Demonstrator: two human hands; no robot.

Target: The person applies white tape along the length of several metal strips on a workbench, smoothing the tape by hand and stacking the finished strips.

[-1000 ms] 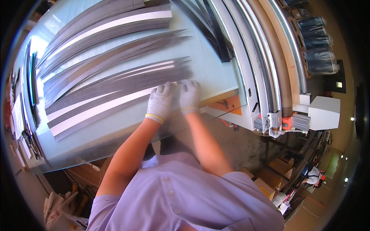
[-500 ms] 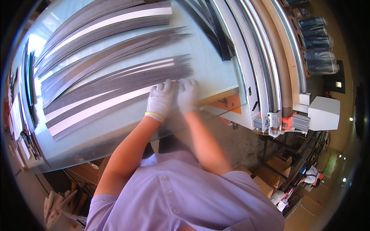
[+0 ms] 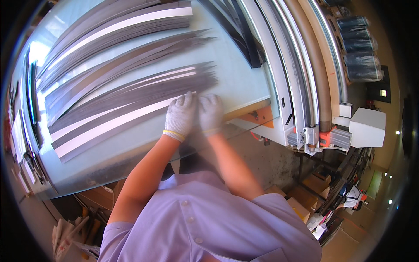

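Both gloved hands at the right end of the nearest strip

Left hand, in a pale grey knitted glove with a yellow cuff band: fingers bent together over the right end of a long, flat, white-and-grey strip. Thumb hidden; cannot tell whether this grip pinches or only presses.

Right hand, gloved alike, just right of the left: fingers close together and bent, slightly blurred. Cannot tell if its grip pinches anything.

Strip lies on the near side of a pale, smooth-topped desk, running off leftward. Beyond it, fanned bundles of thin grey strips. Far right, long black bars, beside a machine with long rollers.
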